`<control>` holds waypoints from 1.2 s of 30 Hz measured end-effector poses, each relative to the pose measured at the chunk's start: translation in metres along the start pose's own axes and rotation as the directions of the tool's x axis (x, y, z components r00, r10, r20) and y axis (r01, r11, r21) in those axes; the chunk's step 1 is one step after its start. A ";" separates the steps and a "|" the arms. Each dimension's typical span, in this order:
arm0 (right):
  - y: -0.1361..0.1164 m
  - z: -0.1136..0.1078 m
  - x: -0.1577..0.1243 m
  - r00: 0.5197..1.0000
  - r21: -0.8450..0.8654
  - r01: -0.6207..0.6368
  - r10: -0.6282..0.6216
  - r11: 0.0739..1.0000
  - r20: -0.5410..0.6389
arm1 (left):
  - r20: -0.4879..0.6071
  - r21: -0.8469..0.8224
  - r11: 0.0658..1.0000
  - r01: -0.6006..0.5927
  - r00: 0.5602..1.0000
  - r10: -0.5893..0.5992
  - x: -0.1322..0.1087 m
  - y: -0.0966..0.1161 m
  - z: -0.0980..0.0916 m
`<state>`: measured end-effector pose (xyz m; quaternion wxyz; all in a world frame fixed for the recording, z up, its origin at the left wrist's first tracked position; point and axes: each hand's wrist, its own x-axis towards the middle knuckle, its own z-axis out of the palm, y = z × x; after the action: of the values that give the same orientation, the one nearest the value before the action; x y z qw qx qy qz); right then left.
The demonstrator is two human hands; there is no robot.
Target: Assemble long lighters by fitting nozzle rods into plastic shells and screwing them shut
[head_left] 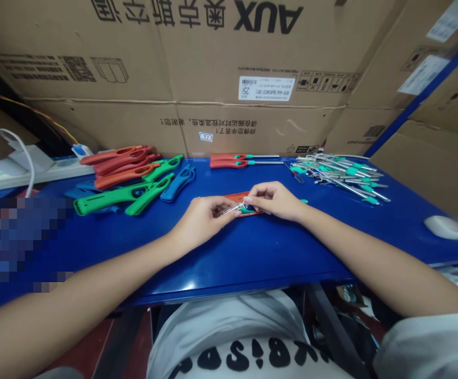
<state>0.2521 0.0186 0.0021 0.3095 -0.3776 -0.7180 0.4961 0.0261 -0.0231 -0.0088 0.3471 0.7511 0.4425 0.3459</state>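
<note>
My left hand (201,218) and my right hand (274,200) meet over a red plastic handle shell (235,199) lying flat on the blue table (252,252). Both hands pinch a thin metal rod with a teal fitting (240,209) that rests on the shell. The fingers of each hand are closed around that part. My forearms reach in from the lower corners of the view.
Red, green and blue handle shells (134,181) are piled at the back left. Two assembled red tools (239,160) lie at the back centre. Several metal rods with teal tips (341,173) lie at the back right. Cardboard boxes (229,73) wall the back. A power strip (35,171) sits far left.
</note>
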 end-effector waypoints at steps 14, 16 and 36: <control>0.001 0.010 -0.002 0.999 0.021 0.001 0.000 1.000 -0.035 | -0.059 -0.060 0.997 0.039 0.997 -0.043 -0.001 0.002 0.015; 0.002 0.009 0.000 1.000 0.023 -0.007 0.007 1.000 -0.022 | -0.053 -0.066 0.997 0.027 0.998 -0.031 0.000 0.003 0.014; 0.010 -0.012 0.006 0.993 -0.036 0.055 -0.058 0.998 -0.099 | 0.071 0.316 0.940 -0.131 0.991 0.114 0.003 0.000 -0.009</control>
<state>0.2616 0.0314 -0.0035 0.3528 -0.3868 -0.7200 0.4556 0.0198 -0.0181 -0.0031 0.2099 0.8321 0.4361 0.2708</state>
